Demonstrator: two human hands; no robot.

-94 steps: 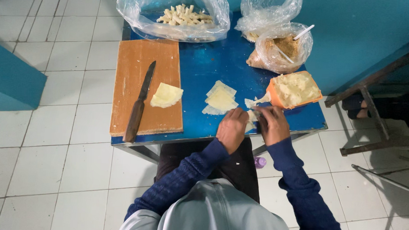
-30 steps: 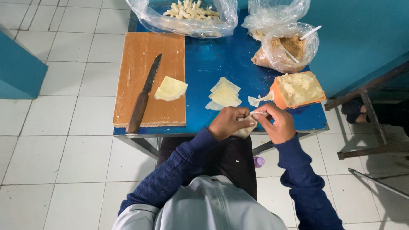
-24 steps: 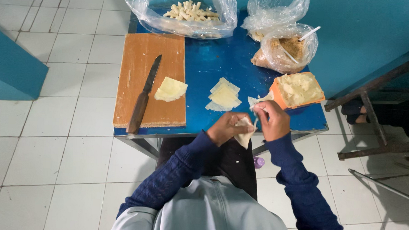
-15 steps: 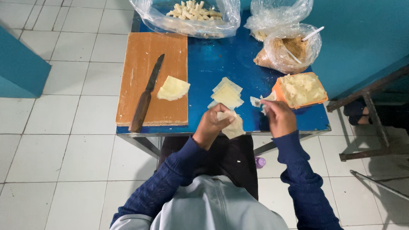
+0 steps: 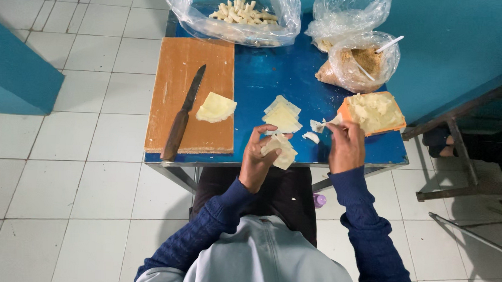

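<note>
Matt wooden cutting board [image 5: 191,94], glossy blue surface [image 5: 264,80], crinkled clear plastic bags [image 5: 233,15], soft, possibly doughy, pale sheets [image 5: 282,115].

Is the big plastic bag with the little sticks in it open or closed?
Open. The clear plastic bag has its rim rolled back, so the pale sticks inside lie uncovered at the far edge of the blue table.

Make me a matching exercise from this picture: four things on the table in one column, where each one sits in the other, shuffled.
Things:
1. knife
2. pale square wrapper
3. white spoon
4. rolled pieces

Places:
A. in the clear bag at the table's far left
B. in the left hand
C. on the wooden cutting board
D. sticking out of the bag of brown crumbs

Pairs: 1-C, 2-B, 3-D, 4-A
</note>
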